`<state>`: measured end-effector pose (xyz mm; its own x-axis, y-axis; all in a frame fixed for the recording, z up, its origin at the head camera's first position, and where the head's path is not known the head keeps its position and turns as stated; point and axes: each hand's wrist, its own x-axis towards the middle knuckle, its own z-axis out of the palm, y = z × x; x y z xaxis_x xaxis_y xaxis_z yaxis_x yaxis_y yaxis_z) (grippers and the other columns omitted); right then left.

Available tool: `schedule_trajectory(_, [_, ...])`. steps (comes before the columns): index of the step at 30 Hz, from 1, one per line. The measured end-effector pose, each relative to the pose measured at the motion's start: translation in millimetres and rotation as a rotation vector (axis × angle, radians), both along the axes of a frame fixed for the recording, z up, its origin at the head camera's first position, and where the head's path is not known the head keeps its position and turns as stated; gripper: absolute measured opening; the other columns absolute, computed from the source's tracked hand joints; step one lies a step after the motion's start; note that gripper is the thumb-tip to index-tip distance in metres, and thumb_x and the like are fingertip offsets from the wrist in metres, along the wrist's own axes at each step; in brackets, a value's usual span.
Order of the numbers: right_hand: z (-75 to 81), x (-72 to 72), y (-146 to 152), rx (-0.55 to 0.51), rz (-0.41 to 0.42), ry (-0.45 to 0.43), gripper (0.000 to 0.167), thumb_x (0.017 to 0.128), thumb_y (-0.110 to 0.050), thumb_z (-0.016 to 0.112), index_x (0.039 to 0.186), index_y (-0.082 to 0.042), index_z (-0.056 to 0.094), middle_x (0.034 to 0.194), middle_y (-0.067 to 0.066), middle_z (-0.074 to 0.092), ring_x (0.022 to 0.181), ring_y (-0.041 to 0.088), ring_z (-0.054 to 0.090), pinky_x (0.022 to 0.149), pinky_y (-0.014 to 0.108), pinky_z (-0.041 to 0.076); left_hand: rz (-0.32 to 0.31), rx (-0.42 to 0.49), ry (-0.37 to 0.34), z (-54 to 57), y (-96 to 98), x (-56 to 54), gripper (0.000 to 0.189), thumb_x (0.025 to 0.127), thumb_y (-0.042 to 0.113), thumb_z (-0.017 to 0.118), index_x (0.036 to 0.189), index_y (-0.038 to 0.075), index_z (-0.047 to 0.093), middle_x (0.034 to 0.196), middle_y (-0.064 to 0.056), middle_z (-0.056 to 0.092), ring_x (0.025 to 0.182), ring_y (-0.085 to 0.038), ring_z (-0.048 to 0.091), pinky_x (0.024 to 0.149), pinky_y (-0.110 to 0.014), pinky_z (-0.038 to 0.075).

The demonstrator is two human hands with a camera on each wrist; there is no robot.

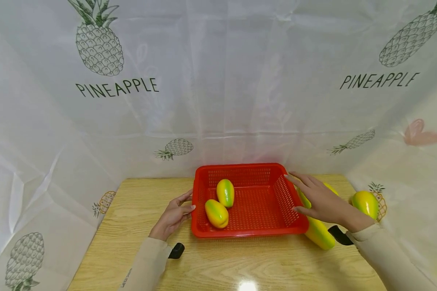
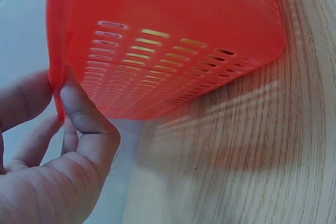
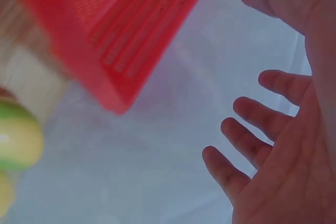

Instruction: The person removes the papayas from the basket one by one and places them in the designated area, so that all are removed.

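Observation:
A red plastic basket (image 1: 255, 233) with slotted walls is on the wooden table. Two yellow-green fruits shaped like mangoes lie in its left part, one (image 1: 225, 193) behind the other (image 1: 216, 213). My left hand (image 1: 174, 216) pinches the left rim of the basket between thumb and fingers, plainly seen on the rim (image 2: 56, 40) in the left wrist view. Over by the right rim, my right hand (image 1: 318, 198) is spread with fingers straight and apart. The right wrist view shows its palm (image 3: 294, 171) holding nothing, with the basket's corner (image 3: 113, 85) off to one side.
Right of the basket, yellow-green fruits lie partly hidden under my right hand, including a long one (image 1: 320, 234). Another fruit (image 1: 365, 203) sits at the table's right edge. A white pineapple-print sheet (image 1: 240, 101) hangs close behind and beside the table (image 1: 218, 266).

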<state>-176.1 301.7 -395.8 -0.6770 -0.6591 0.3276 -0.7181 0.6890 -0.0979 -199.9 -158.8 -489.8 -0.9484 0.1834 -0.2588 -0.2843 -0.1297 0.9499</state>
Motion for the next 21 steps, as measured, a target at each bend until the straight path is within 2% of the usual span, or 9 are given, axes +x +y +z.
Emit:
schedule_trajectory(4, [8.7, -9.8, -19, 0.022, -0.009, -0.041, 0.094, 0.086, -0.023, 0.089, 0.161, -0.001, 0.037, 0.161, 0.026, 0.039, 0.139, 0.050, 0.046, 0.105, 0.070, 0.045, 0.003, 0.003, -0.005, 0.8, -0.2, -0.3, 0.066, 0.102, -0.010, 0.057, 0.163, 0.008, 0.041, 0.145, -0.020, 0.040, 0.092, -0.014, 0.062, 0.077, -0.022, 0.055])
schedule_trajectory(9, [12.6, -17.8, -39, 0.032, -0.036, -0.123, 0.094, 0.088, -0.024, 0.088, 0.162, -0.001, 0.035, 0.164, 0.026, 0.035, 0.144, 0.052, 0.040, 0.111, 0.070, 0.041, 0.012, 0.006, -0.002, 0.4, 0.0, 0.1, 0.066, 0.101, -0.011, 0.057, 0.163, 0.006, 0.042, 0.142, -0.019, 0.042, 0.090, -0.014, 0.061, 0.075, -0.023, 0.055])
schedule_trajectory(21, [3.4, -29.5, -79, 0.046, 0.003, -0.179, 0.095, 0.089, -0.029, 0.087, 0.164, -0.004, 0.034, 0.165, 0.020, 0.036, 0.147, 0.041, 0.040, 0.113, 0.064, 0.042, -0.009, 0.009, 0.013, -3.8, 0.2, 0.2, 0.067, 0.102, -0.010, 0.057, 0.164, 0.008, 0.040, 0.148, -0.019, 0.039, 0.091, -0.013, 0.062, 0.077, -0.023, 0.055])
